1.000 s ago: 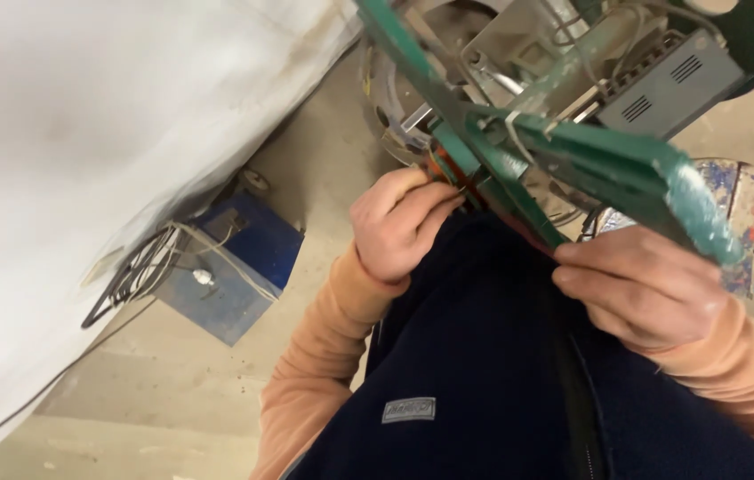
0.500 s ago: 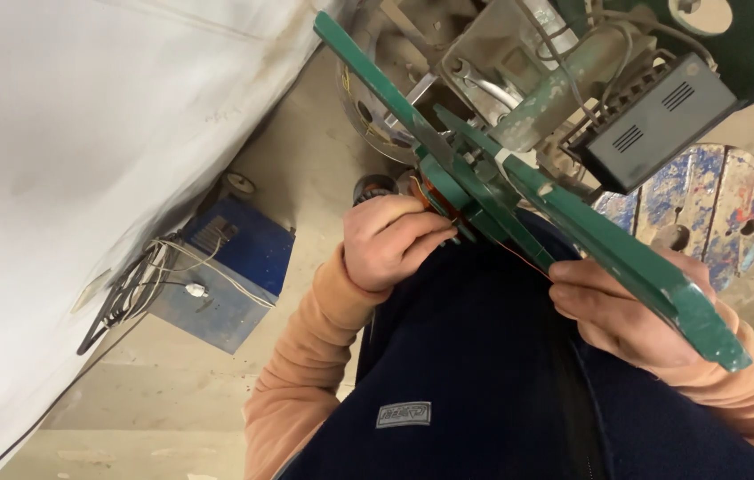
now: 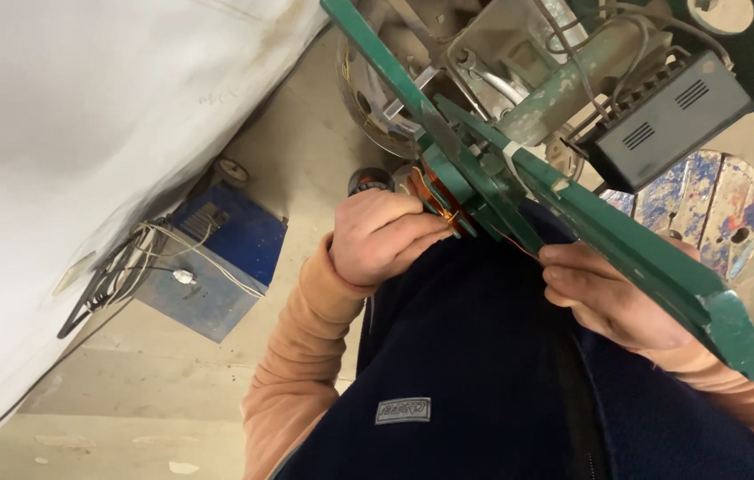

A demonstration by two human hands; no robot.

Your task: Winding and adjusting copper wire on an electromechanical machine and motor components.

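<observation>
The right hand [image 3: 613, 298], at four o'clock, pinches what seems a thin copper wire [image 3: 519, 249]. The left hand [image 3: 381, 236], fingers curled, grips the copper coil [image 3: 437, 197] under the green machine arm [image 3: 573, 222], centre.

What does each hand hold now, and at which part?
The left hand pinches the copper coil at its near edge. The right hand seems to hold the thin wire under the green arm; its grip is partly hidden.

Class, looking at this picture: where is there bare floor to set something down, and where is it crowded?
Bare concrete floor lies below the blue metal box, beside the white sheet. Crowded: the green metal machine frame, where the left hand and right hand work.
</observation>
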